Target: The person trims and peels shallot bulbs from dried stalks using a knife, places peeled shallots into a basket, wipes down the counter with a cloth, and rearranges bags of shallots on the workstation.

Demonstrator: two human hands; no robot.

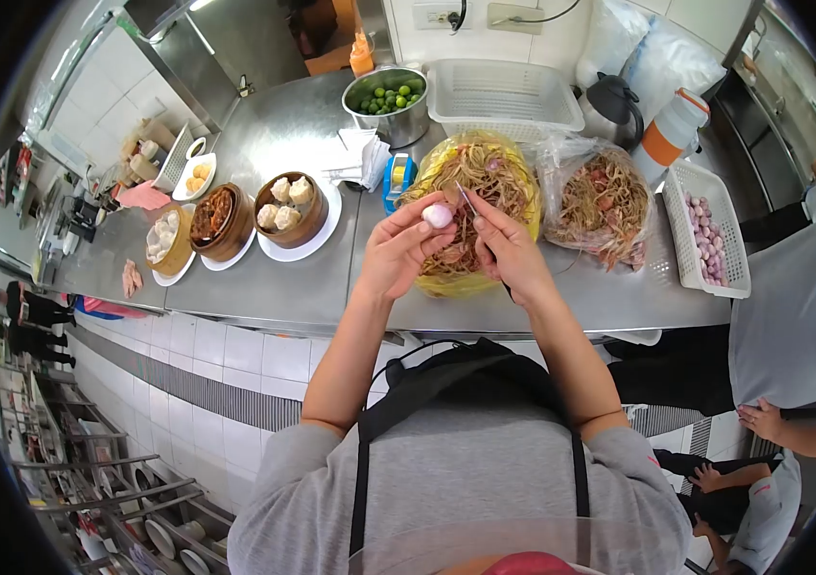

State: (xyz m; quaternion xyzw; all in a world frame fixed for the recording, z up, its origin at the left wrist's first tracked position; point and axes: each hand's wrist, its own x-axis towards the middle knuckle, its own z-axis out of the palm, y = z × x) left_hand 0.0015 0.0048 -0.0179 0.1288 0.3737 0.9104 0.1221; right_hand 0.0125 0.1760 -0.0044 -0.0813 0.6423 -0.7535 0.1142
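A pale purple shallot [438, 216] is pinched in the fingertips of my left hand [394, 257]. Close to its right, my right hand [517, 261] is closed around a small knife [466, 198], its blade pointing up and left; the handle is mostly hidden by the fingers. Both hands are over a yellow plastic bag [446, 285] heaped with dry, stringy brown scraps. Beside it stands a clear plastic bag [554, 153] filled with similar scraps. Farther right, a white perforated basket [738, 261] contains many small purple shallots [705, 233].
On the steel counter [317, 278], bamboo steamers of dumplings [283, 203] stand on plates to the left. Behind are a metal pot [389, 126] of green limes, a blue tape dispenser [398, 180], an empty plastic crate [504, 91] and a kettle [611, 107]. A person [796, 307] stands close at right.
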